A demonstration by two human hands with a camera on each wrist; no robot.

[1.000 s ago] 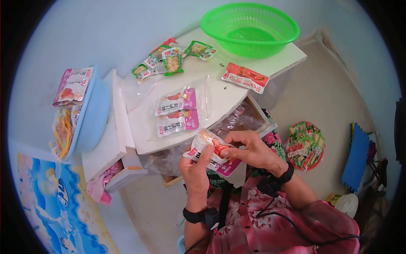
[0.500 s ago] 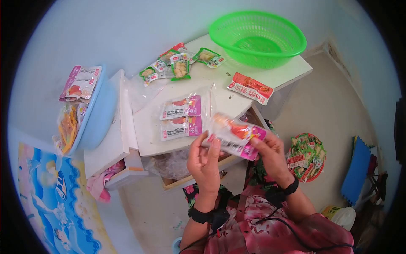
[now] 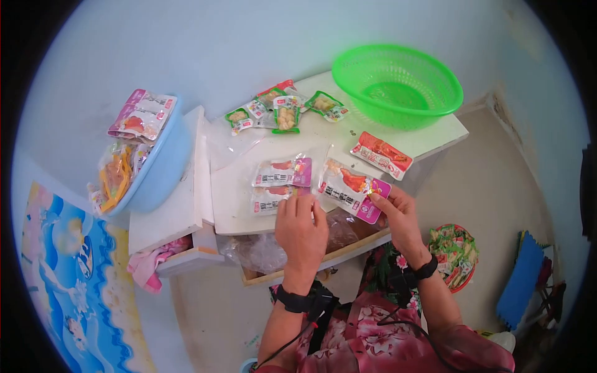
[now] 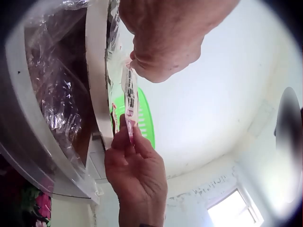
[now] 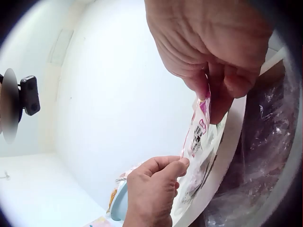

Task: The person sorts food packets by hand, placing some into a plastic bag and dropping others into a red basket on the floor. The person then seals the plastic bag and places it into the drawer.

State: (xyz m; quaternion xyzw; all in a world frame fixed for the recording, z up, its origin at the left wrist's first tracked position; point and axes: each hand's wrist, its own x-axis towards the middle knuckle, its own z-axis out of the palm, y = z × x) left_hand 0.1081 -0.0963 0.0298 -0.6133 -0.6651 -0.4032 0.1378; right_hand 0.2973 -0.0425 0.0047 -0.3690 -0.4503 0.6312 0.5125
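Note:
Between the two hands is a white-and-magenta food pouch, held above the table. The right hand grips its magenta end, thumb on top. At the other end, the left hand pinches the edge, as the right wrist view shows with the left hand and the pouch. Two similar pouches lie in a clear zip bag on the table, partly behind the left hand. A red pouch lies just beyond the held one.
A green basket stands at the table's far right, with several small green-edged packets left of it. An open drawer holds clear plastic. At left, a blue basin stands with packets; a red-rimmed basket is on the floor.
The held pouch has been turned face up and stretched out flatter between the hands. The left hand has turned back-up and taken its left edge. The head view has shifted.

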